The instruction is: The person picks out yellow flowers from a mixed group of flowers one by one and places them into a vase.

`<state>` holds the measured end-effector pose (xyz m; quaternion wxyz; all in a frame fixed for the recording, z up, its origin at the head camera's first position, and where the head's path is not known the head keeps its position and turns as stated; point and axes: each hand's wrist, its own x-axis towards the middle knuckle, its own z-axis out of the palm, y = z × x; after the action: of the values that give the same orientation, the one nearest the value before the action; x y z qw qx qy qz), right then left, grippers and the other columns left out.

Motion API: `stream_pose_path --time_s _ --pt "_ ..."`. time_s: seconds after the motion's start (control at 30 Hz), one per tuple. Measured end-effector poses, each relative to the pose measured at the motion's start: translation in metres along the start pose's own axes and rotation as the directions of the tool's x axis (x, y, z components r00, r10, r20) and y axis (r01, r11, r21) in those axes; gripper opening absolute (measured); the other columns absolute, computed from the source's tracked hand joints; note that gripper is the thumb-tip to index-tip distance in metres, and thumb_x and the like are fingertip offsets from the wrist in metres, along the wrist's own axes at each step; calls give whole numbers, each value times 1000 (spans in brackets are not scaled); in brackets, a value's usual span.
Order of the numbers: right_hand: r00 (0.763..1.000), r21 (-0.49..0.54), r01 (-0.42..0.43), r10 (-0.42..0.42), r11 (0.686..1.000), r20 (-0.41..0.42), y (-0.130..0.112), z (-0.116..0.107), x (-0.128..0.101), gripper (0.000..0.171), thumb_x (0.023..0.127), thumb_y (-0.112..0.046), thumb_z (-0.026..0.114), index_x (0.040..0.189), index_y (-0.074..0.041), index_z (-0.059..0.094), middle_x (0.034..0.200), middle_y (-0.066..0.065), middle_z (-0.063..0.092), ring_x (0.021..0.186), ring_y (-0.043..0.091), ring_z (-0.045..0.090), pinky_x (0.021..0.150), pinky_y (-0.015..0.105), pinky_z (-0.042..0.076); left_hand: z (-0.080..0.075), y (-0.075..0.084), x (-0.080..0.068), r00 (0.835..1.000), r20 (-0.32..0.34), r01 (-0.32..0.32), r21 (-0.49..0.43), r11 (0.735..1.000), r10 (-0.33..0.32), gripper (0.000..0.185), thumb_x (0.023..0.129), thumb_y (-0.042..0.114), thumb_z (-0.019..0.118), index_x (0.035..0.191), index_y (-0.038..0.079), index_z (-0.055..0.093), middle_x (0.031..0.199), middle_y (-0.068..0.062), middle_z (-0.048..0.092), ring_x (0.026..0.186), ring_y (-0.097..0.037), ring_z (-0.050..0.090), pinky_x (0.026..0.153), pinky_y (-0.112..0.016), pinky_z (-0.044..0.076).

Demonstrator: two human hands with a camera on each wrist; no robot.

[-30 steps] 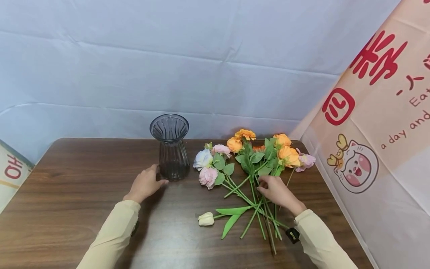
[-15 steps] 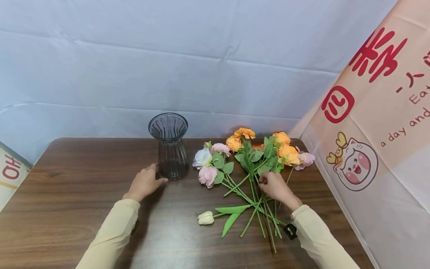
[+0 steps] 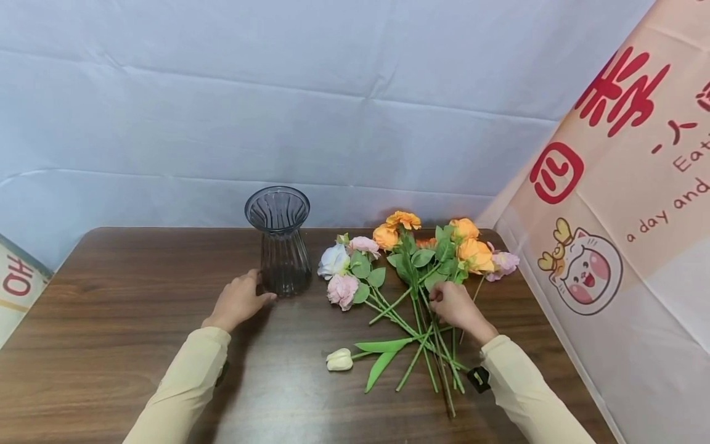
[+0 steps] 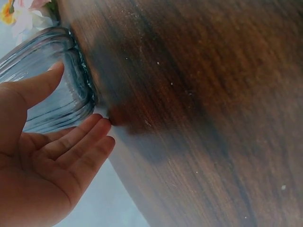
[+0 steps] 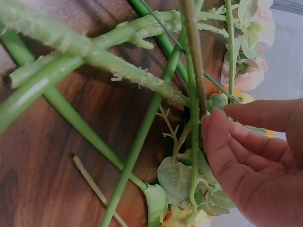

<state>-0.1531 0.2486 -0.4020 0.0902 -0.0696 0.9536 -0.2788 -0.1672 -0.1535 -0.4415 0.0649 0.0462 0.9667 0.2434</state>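
Observation:
A smoky grey ribbed glass vase (image 3: 284, 262) stands upright near the table's back edge, its mouth flared. My left hand (image 3: 235, 303) lies at the lower left of it, the thumb against the glass in the left wrist view and the other fingers extended beside its base. To the right, several artificial flowers lie in a loose heap with crossed green stems. Over that heap, my right hand (image 3: 456, 309) pinches a brown flower stem (image 5: 195, 61) between thumb and forefinger. Orange flowers (image 3: 476, 255) and green leaves lie just beyond these fingers.
Pink and pale blue flowers (image 3: 334, 261) lie between vase and heap. A white tulip (image 3: 339, 360) points left at the front. Behind the wooden table (image 3: 138, 357) hangs a pale cloth (image 3: 222, 123); a printed banner (image 3: 654, 246) borders the right side.
The right hand's fingers have drawn closer together at the stems. The left hand, the vase and the flowers stay nearly as they were.

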Motion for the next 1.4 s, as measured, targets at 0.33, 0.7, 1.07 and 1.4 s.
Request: stream_pose_path --time_s 0.33,0.7,1.07,1.4 --pt "999 45 30 -31 999 22 -3 2 7 6 83 5 56 87 7 59 70 9 59 49 18 58 48 29 47 0 -1 1 1000 -2 -2 15 1000 3 61 85 30 64 123 -14 43 114 -30 54 102 -46 52 85 -54 43" --pt "993 151 -87 74 985 90 -4 8 23 11 85 1 56 91 9 61 71 14 63 50 20 61 51 32 53 2 -3 2 999 -22 -26 32 999 27 57 85 29 65 118 -14 46 108 -29 58 96 -45 55 82 -54 44" --pt "980 314 -170 126 934 157 -7 4 23 11 85 8 48 77 7 55 72 20 58 52 24 61 55 40 55 3 -3 3 999 -20 -24 42 999 25 57 84 30 65 117 -13 47 106 -29 58 94 -45 55 81 -54 45" --pt "965 401 -220 136 889 226 -9 -6 20 17 83 9 47 69 1 47 70 18 55 54 26 60 59 44 55 0 -1 1 999 -21 -24 33 999 25 57 84 29 66 117 -14 46 105 -29 58 95 -45 55 82 -54 44"
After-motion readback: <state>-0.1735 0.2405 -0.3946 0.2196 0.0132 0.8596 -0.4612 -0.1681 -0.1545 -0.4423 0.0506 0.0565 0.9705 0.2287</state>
